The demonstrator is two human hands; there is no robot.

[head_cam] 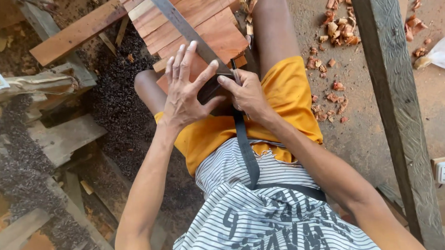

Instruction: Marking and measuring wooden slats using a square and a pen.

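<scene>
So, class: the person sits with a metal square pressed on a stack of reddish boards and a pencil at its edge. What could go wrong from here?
1. The left hand holds the metal square only by its near end; it might pivot and skew the line.
2. The boards rest over the lap, so the stack could shift.
3. The right hand crowds the left, possibly hiding the pencil tip.

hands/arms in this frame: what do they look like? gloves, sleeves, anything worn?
Both the left hand and the right hand are bare: no gloves, and no rings, watch or bands that I can see. Both forearms are bare up to the frame edge, no sleeves in view. Worn below them: a white shirt with thin dark stripes, yellow shorts, and a dark strap across the chest.
</scene>
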